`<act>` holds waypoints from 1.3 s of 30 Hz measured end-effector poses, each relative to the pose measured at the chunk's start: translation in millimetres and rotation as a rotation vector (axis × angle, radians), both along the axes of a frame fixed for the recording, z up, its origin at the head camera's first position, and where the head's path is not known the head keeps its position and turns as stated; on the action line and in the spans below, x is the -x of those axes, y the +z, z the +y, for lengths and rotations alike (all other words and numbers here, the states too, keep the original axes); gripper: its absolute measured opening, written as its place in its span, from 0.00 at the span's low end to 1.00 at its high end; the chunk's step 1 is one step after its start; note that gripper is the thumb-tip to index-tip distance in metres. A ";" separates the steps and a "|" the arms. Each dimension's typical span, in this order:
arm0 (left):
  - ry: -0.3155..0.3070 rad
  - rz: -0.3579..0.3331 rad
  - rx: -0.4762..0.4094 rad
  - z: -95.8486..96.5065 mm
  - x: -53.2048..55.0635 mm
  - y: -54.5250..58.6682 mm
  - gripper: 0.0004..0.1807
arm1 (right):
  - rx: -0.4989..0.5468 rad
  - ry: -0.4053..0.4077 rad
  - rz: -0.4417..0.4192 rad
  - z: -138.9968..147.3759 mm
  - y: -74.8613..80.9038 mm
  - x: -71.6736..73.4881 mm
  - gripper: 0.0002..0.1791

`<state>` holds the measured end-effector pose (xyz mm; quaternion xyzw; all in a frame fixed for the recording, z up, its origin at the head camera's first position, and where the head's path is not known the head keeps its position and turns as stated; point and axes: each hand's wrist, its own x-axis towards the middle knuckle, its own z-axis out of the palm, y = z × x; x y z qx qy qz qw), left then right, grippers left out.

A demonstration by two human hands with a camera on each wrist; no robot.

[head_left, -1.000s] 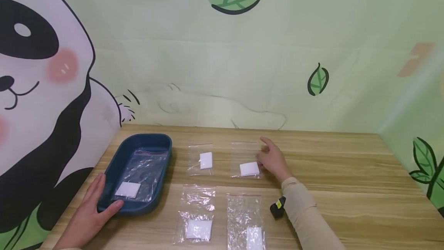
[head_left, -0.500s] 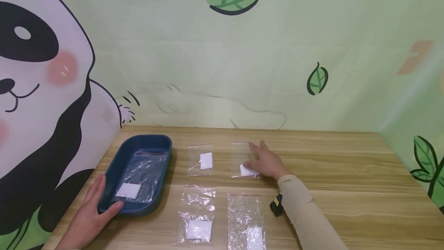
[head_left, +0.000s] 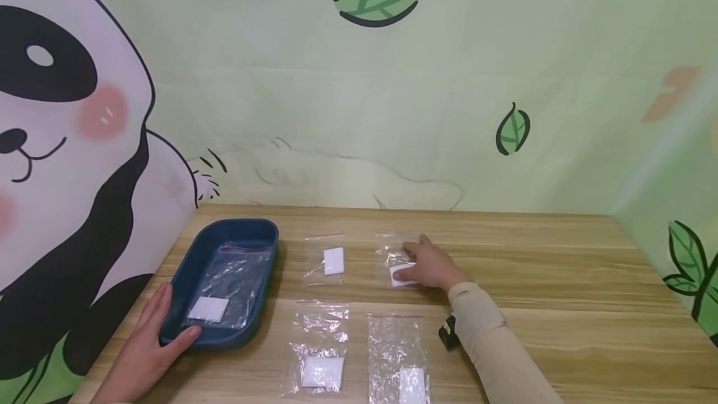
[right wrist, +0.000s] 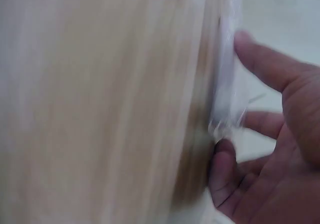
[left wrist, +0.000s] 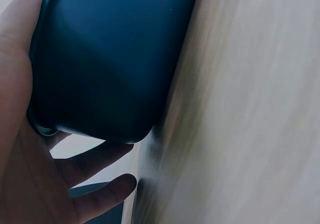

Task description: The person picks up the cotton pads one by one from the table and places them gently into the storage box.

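Observation:
At the left, my left hand (head_left: 143, 345) holds the near-left corner of a dark blue tray (head_left: 275, 245), with the thumb at its near rim and the fingers along its side. In the left wrist view, the tray wall (left wrist: 115, 59) lies between thumb and fingers. A clear zip bag (head_left: 244, 267) with a white folded piece lies inside. My right hand (head_left: 434, 265) grips a similar zip bag (head_left: 389, 245) at the back of the table, thumb on its white piece and fingers at its right edge. The right wrist view shows that bag (right wrist: 227, 79) edge-on against the thumb.
Three more zip bags with white pieces lie on the wooden table (head_left: 561, 304): a back bag (head_left: 314, 257), a front-left bag (head_left: 320, 329) and a front-right bag (head_left: 389, 341). A small black device (head_left: 447, 333) sits by the right sleeve. A panda-print cloth (head_left: 392, 98) hangs behind.
My right hand has moved left and down from the bag's right edge onto it, and the bag has crinkled under the fingers. The left hand stays at the tray.

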<state>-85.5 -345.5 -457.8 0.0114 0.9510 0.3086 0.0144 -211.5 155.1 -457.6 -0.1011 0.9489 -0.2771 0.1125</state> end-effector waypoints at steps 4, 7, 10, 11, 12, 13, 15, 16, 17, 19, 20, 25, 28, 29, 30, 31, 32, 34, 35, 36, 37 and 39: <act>0.006 -0.018 0.008 0.7 0.5 0.5 0.58 | -0.022 -0.034 0.062 -4.4 -0.7 -4.5 0.41; 0.000 -0.005 0.003 1.1 0.2 0.1 0.57 | -0.084 -0.039 0.104 -7.7 0.4 -8.4 0.37; -0.006 0.011 -0.006 1.4 -0.7 -0.6 0.57 | -0.130 -0.039 0.116 -10.1 1.4 -12.0 0.33; -0.007 0.014 -0.006 1.4 -0.7 -0.8 0.57 | -0.137 -0.038 0.117 -10.7 1.7 -13.2 0.32; -0.007 0.013 -0.006 1.3 -0.8 -0.8 0.57 | -0.138 -0.038 0.115 -11.3 1.8 -14.2 0.31; -0.007 0.011 -0.008 1.2 -0.9 -0.6 0.57 | -0.139 -0.035 0.116 -11.7 1.5 -14.6 0.31; -0.003 -0.001 -0.003 0.8 -0.7 0.1 0.57 | -0.133 -0.029 0.113 -13.1 1.2 -15.7 0.31; 0.000 -0.009 0.001 0.5 -0.4 0.5 0.57 | -0.135 -0.024 0.115 -13.9 0.9 -16.0 0.30; 0.002 -0.018 0.004 0.3 -0.1 1.0 0.57 | -0.139 -0.019 0.115 -14.8 0.5 -16.1 0.30; 0.005 -0.032 0.008 -0.2 0.2 2.0 0.58 | -0.148 -0.006 0.118 -16.8 0.1 -16.4 0.29; 0.007 -0.039 0.012 -0.3 0.4 2.2 0.58 | -0.152 -0.002 0.119 -17.8 -0.2 -16.8 0.28; 0.010 -0.054 0.013 0.1 0.5 3.1 0.58 | -0.136 0.025 0.164 -21.6 0.7 -19.4 0.25; 0.007 -0.050 0.006 -0.3 0.2 2.8 0.58 | -0.093 0.027 0.191 -23.6 1.1 -20.7 0.25; 0.005 -0.048 0.007 -0.5 0.1 2.5 0.58 | -0.074 0.018 0.194 -23.9 1.1 -20.9 0.27; 0.004 -0.047 0.006 -0.7 0.1 2.3 0.59 | -0.059 0.009 0.197 -24.2 0.5 -20.8 0.28; 0.002 -0.043 0.006 -0.9 0.1 2.0 0.58 | -0.048 -0.004 0.200 -24.3 -0.1 -20.8 0.30; 0.000 -0.038 0.007 -1.1 0.2 1.7 0.58 | -0.031 -0.021 0.196 -24.4 -0.8 -20.6 0.33; 0.000 -0.038 0.009 -1.0 0.5 1.3 0.58 | 0.014 -0.061 0.185 -24.6 -1.0 -20.7 0.39; 0.001 -0.037 0.010 -0.9 0.7 1.0 0.58 | 0.037 -0.085 0.173 -24.6 -1.0 -20.7 0.41; 0.001 -0.034 0.010 -0.7 0.8 0.8 0.58 | 0.055 -0.103 0.165 -24.8 -0.9 -20.9 0.43; -0.001 -0.027 0.007 -0.5 0.7 0.5 0.58 | 0.073 -0.123 0.153 -25.3 0.0 -21.2 0.44; -0.001 -0.026 0.005 -0.3 0.9 0.1 0.58 | 0.091 -0.163 0.135 -26.2 1.4 -21.5 0.43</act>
